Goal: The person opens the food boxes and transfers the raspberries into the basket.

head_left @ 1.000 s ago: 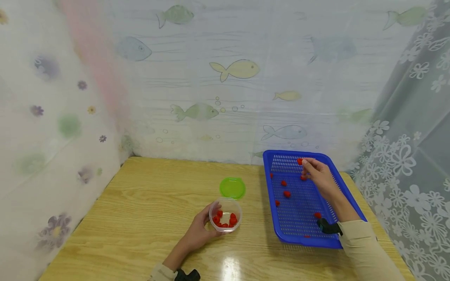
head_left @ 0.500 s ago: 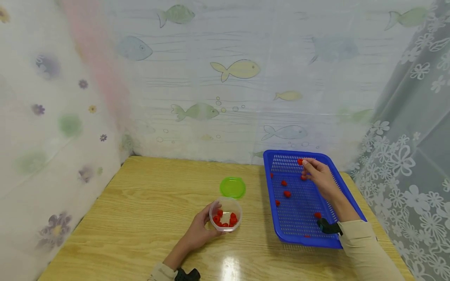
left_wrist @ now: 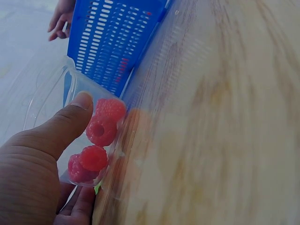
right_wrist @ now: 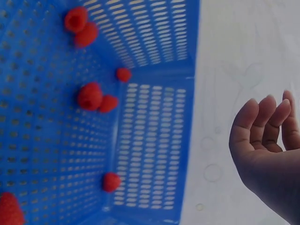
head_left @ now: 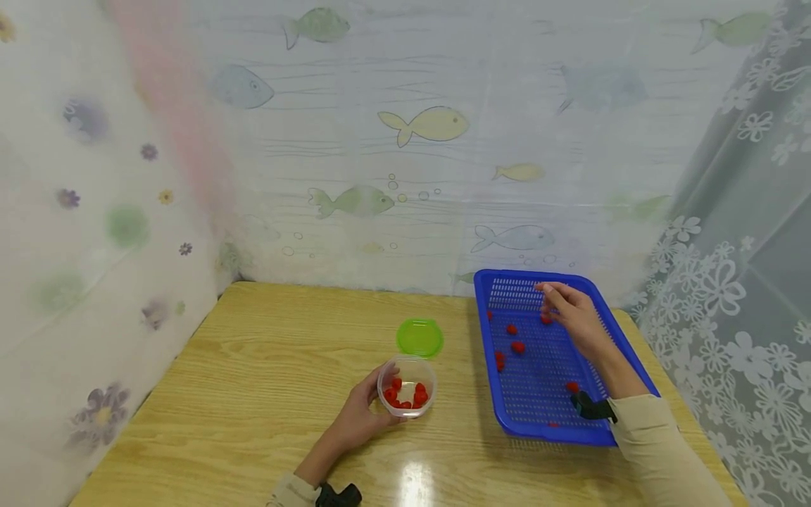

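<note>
My left hand (head_left: 362, 417) grips a clear plastic tub (head_left: 406, 362) by its side, tilted so its mouth faces me in the head view. Several red raspberries (left_wrist: 101, 130) lie inside, against the wall and bottom. In the left wrist view the thumb presses the tub's wall, while the other fingers are partly hidden behind it. My right hand (head_left: 575, 315) hovers over the far part of a blue perforated basket (head_left: 496, 403). Its fingers (right_wrist: 244, 119) are loosely bent, with nothing seen between them. Several raspberries (right_wrist: 89, 96) are scattered on the basket's floor.
A green lid (head_left: 419, 339) lies flat on the wooden table (head_left: 272, 352), just beyond the tub. The basket's raised rim stands at the table's right side. Curtains printed with fish and flowers hang behind and on both sides.
The raspberry pinched in my right hand has been let go. Another raspberry now shows by the basket's left wall, beside the one there before. Both hands have stayed nearly in place.
</note>
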Motion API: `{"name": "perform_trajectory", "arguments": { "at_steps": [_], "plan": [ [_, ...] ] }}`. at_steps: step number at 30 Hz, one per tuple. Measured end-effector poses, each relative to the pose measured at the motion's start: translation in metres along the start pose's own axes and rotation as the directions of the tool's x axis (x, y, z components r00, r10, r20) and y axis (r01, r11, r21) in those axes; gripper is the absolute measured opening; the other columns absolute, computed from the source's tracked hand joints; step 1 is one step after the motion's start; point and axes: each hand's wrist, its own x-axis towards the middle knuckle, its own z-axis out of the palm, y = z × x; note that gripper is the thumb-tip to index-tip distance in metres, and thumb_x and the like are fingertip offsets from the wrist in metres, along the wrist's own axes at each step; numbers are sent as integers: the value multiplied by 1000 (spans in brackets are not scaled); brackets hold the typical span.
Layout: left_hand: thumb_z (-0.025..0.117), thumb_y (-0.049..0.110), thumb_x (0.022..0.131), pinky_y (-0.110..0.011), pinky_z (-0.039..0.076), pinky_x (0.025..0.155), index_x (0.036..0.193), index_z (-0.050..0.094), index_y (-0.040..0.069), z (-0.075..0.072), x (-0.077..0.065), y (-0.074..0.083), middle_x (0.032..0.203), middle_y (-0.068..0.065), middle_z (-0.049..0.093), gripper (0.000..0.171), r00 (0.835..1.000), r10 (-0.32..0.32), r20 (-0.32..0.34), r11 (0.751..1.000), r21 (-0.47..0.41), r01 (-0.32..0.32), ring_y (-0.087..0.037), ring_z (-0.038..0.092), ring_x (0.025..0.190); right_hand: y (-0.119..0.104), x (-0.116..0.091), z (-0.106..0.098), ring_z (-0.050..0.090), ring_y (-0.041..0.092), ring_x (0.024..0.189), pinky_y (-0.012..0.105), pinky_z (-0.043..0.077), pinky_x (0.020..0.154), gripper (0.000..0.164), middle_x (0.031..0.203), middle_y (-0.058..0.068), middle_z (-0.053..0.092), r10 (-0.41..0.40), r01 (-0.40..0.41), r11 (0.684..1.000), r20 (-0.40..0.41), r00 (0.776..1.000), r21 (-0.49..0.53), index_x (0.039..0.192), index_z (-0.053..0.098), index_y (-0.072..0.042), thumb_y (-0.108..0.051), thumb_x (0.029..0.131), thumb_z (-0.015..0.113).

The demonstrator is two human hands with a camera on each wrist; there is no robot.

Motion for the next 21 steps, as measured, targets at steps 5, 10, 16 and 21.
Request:
{"name": "perform_trajectory", "arguments": {
  "at_steps": [5, 10, 16, 21],
  "plan": [
    [88, 9, 76, -26, 40, 114, 155, 40, 10, 0, 0, -3, 149, -12, 54, 92, 1000, -1, -1, 1000, 6, 1, -29, 50, 138, -21, -6, 10, 59, 12, 82, 20, 55, 76, 28, 88, -3, 58, -76, 75, 997, 33, 997, 37, 117, 69, -18, -34, 108, 49],
    [88, 10, 77, -25, 40, 114, 155, 40, 8, -2, 0, -3, 149, -13, 53, 93, 1000, 4, 1, 1000, 6, -4, -29, 50, 138, -49, -20, 31, 61, 11, 84, 18, 56, 80, 29, 89, -3, 60, -199, 194, 978, 55, 978, 79, 113, 71, -18, -26, 110, 44],
    [88, 10, 77, -22, 38, 114, 156, 39, 9, -2, 1, -1, 150, -13, 52, 94, 1000, 5, 10, 1000, -6, -5, -29, 49, 140, -73, -46, 66, 62, 12, 82, 19, 55, 79, 34, 90, -4, 63, -354, 347, 934, 87, 931, 85, 108, 73, -18, -12, 111, 39],
    [88, 9, 77, -20, 38, 112, 156, 39, 11, -1, 1, -2, 150, -13, 53, 92, 1000, 14, 11, 1000, -11, -13, -30, 50, 138, -81, -65, 96, 56, 16, 87, 24, 49, 76, 31, 97, -2, 62, -417, 429, 903, 197, 887, -20, 116, 69, -8, -5, 109, 39]
  ]
}}
